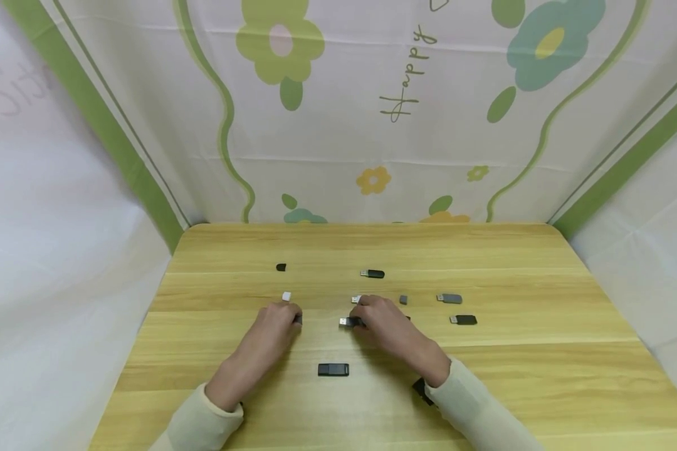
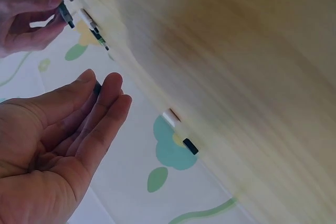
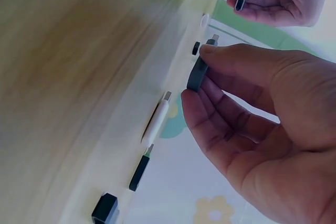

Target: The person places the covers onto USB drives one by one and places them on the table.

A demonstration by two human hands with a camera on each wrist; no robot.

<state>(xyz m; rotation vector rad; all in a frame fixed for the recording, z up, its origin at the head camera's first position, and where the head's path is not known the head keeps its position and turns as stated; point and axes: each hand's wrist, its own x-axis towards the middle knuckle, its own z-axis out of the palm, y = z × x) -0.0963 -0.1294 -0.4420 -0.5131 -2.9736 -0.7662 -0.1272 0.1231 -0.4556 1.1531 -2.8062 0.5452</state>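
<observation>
A small dark cap is pinched between the thumb and fingertips of the left hand, its open end shown in the right wrist view. A dark memory stick is gripped between the thumb and fingers of the right hand — its metal plug is bared and pointed towards the left hand. The two hands are held apart over the middle of the worktop, and cap and stick are separated by a gap.

Just beyond the left hand a white cap is seen, with a black cap farther back. A white stick is partly covered by the right hand in the head view; behind it a slim black stick is laid. To the right are placed a grey cap, a grey stick and another black stick, both sticks uncapped. Nearer the person, a closed black stick is set between the forearms. A dark object is half hidden by the right sleeve — what it is cannot be told.
</observation>
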